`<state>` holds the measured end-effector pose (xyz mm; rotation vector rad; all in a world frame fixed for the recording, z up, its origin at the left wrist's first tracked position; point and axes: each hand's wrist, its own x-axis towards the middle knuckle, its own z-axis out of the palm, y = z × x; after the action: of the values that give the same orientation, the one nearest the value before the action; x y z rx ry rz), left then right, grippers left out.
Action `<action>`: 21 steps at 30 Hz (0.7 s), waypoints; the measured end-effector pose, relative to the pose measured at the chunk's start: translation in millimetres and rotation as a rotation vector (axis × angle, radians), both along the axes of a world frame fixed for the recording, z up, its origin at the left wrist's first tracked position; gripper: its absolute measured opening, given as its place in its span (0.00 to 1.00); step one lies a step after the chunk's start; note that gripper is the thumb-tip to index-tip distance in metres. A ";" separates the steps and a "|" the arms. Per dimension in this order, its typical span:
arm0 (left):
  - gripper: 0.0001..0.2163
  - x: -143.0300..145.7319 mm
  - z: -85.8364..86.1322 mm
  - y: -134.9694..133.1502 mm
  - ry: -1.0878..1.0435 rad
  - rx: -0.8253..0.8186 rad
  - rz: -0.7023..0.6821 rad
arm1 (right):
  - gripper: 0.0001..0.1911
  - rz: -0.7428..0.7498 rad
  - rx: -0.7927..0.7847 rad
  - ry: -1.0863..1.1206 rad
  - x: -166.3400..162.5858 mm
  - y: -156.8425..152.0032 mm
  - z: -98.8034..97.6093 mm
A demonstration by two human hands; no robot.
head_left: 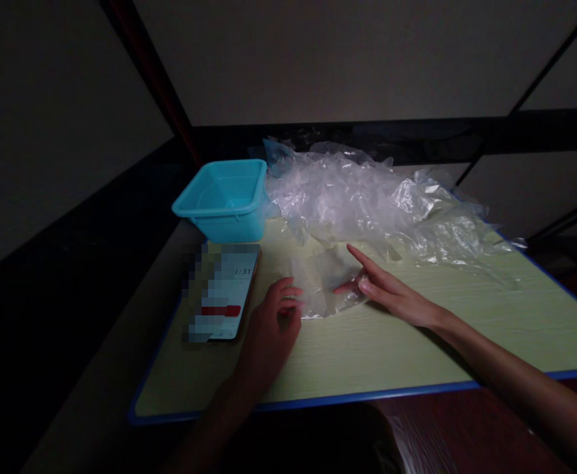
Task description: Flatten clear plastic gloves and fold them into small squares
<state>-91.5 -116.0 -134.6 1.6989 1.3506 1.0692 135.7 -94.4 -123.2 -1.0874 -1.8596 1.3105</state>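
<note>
A small clear plastic bag [321, 286] lies low over the table between my two hands. At its left edge, my left hand [271, 319] has its fingers curled, with thumb and fingertips closing on the film. My right hand [387, 289] grips the bag's right side between the thumb and the lower fingers, while its index finger points out straight above the film. Part of that hand's fingers shows through the clear plastic. Behind the bag, a big heap of crumpled clear plastic bags [348, 191] spreads across the back of the table.
A light blue plastic basin [234, 224] stands at the back left, beside the heap. In front of it lies a phone [224, 293] with its screen lit, left of my left hand. The pale wood-look table [332, 362] has a blue edge; pale wall panels rise behind it.
</note>
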 end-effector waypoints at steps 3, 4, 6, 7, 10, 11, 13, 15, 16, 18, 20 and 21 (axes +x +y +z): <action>0.16 0.1 -0.9 0.0 -0.007 0.005 0.004 | 0.37 0.002 0.019 -0.009 -1.2 -0.2 -0.5; 0.16 0.1 -1.1 0.0 -0.011 0.003 0.002 | 0.36 0.002 0.028 -0.015 -1.6 -0.2 -0.5; 0.16 -0.1 -1.5 -0.2 -0.020 -0.001 -0.003 | 0.37 -0.003 0.043 -0.036 -2.3 -0.4 -0.3; 0.16 -0.2 -1.6 -0.3 -0.024 -0.001 -0.005 | 0.37 -0.007 0.044 -0.045 -2.6 -0.6 -0.1; 0.17 -0.9 -2.4 -0.6 -0.020 0.012 -0.003 | 0.37 -0.020 0.031 -0.053 -3.0 -1.1 0.4; 0.17 -1.2 -2.9 -0.7 -0.015 0.019 -0.001 | 0.37 -0.022 0.029 -0.053 -3.0 -1.2 0.5; 0.17 -1.8 -3.9 -0.8 -0.002 0.027 0.001 | 0.36 -0.024 0.038 -0.054 -2.8 -1.4 0.5; 0.17 -2.1 -4.6 -1.0 0.005 0.037 0.003 | 0.36 -0.025 0.054 -0.056 -2.5 -1.5 0.2; 0.17 -2.2 -4.6 -1.2 0.010 0.042 0.003 | 0.36 -0.027 0.057 -0.057 -2.4 -1.5 0.1; 0.16 -2.1 -3.7 -1.6 0.036 0.053 0.006 | 0.35 -0.027 0.057 -0.062 -2.3 -1.5 -0.1; 0.16 -1.8 -2.2 -2.3 0.075 0.060 0.014 | 0.35 -0.027 0.056 -0.064 -2.4 -1.4 -0.1; 0.16 -1.7 -1.5 -2.7 0.093 0.061 0.021 | 0.35 -0.027 0.057 -0.064 -2.5 -1.3 -0.1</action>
<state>-93.3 -118.6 -136.1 1.8025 1.4095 1.0642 133.2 -95.6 -123.4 -1.1326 -1.9100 1.2135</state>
